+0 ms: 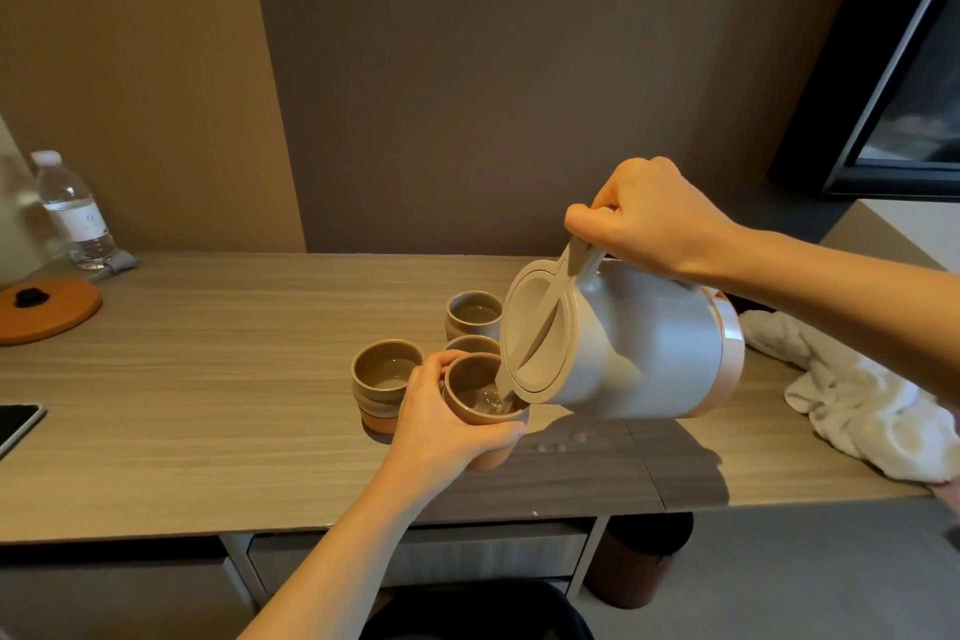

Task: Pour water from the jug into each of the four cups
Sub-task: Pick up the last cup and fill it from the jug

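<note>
My right hand (649, 218) grips the handle of a grey jug (639, 343) with a beige lid, tilted left so its spout hangs over a cup. Water runs from the spout into that brown cup (475, 398), which my left hand (441, 426) holds just above the wooden table (208, 405). Three more brown cups stand behind it: one at the left (387, 372) with water inside, one at the back (472, 314) with water inside, and one (470, 344) mostly hidden behind the jug lid and the held cup.
A few water drops (561, 443) lie on the table under the jug. A white towel (857, 395) is bunched at the right edge. A water bottle (75, 211), an orange round lid (44, 309) and a phone (15, 424) sit at the left.
</note>
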Demonstrator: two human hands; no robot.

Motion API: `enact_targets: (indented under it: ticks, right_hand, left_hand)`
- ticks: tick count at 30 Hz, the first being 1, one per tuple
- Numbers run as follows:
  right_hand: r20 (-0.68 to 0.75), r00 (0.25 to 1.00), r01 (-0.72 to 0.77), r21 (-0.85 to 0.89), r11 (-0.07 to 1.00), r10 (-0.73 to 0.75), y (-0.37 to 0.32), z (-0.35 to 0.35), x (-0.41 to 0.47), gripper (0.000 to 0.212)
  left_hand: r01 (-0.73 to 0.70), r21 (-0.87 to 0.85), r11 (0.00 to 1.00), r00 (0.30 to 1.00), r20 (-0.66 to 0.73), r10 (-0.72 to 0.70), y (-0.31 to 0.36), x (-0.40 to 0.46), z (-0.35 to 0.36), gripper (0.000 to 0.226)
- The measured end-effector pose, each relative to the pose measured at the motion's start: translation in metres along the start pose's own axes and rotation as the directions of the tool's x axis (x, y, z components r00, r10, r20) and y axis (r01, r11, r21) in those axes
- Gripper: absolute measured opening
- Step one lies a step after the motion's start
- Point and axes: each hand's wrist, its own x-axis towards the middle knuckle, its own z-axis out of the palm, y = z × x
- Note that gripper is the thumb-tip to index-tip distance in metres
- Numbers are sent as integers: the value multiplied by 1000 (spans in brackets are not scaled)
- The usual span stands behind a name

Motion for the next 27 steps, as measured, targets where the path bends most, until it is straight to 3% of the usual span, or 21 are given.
enact_targets:
  ticks: [27]
  right_hand:
    - [13,999,46,-84,995,-46,-12,-3,1,53]
  left_hand:
    - [6,-23,1000,1000,-13,-7,-1,-2,3,85]
